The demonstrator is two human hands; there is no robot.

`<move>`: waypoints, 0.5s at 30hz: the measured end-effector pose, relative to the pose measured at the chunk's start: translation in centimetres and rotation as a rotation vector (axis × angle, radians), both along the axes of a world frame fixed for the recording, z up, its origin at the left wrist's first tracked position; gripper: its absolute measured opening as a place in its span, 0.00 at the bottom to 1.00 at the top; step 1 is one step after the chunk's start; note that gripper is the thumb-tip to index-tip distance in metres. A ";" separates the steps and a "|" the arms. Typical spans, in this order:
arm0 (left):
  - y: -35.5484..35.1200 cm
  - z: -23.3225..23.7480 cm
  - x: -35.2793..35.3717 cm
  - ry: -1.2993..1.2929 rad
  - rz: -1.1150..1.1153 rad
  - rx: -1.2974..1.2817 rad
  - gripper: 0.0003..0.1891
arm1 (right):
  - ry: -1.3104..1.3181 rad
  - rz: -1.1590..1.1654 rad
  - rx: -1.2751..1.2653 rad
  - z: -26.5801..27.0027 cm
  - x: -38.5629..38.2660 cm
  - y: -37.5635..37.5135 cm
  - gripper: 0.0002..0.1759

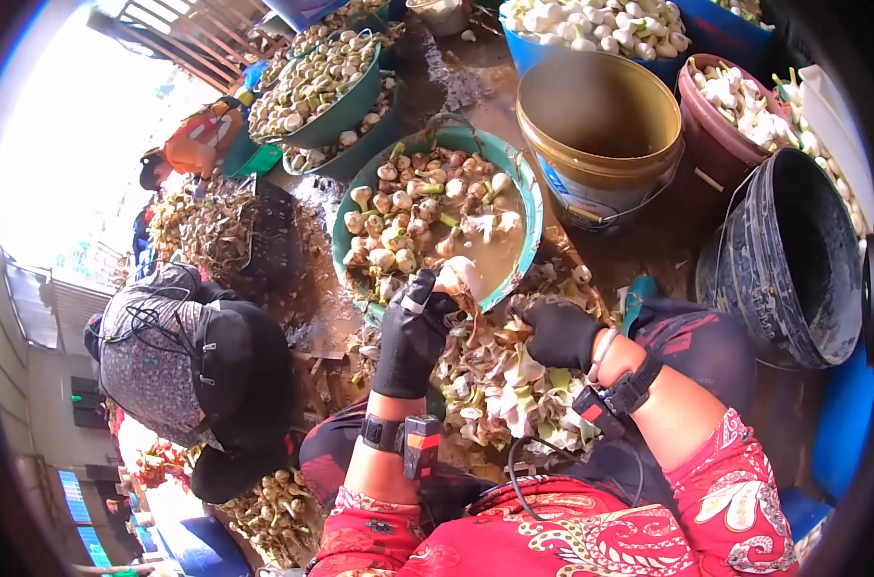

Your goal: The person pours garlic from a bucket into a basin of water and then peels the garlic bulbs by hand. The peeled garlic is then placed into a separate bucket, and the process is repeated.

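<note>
My left hand, in a black glove, holds a pale bulb at the near rim of a teal basin. The basin holds several unpeeled bulbs with green stubs in muddy water. My right hand, also in a black glove, rests with curled fingers on a heap of peelings and trimmings across my lap. Whether that hand holds anything is hidden. Both wrists wear dark strapped devices.
An empty yellow bucket stands behind the basin, with a black bucket to its right. A maroon bucket and a blue tub hold white peeled bulbs. More green basins sit far left. A person in a dark hat crouches at left.
</note>
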State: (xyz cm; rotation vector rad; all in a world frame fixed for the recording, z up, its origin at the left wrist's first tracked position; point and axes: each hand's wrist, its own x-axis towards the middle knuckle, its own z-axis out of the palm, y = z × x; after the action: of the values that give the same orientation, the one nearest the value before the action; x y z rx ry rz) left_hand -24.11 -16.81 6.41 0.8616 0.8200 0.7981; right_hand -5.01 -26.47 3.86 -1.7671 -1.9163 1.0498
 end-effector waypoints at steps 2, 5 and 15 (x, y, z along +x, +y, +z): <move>0.0 -0.6 0.6 -0.032 0.045 -0.064 0.11 | 0.233 -0.110 -0.010 1.4 0.7 0.2 0.31; -0.9 -1.3 1.7 -0.046 0.026 -0.018 0.11 | 0.721 -0.275 0.402 1.4 0.0 0.7 0.32; 0.7 -3.4 1.9 0.457 -0.082 0.726 0.18 | 0.390 -0.318 0.054 0.2 1.2 0.0 0.06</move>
State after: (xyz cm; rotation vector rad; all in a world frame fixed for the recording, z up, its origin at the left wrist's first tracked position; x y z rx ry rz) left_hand -22.17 -16.13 3.03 1.7591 0.8889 0.8482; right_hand -3.85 -26.44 4.03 -1.6228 -1.3671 1.1125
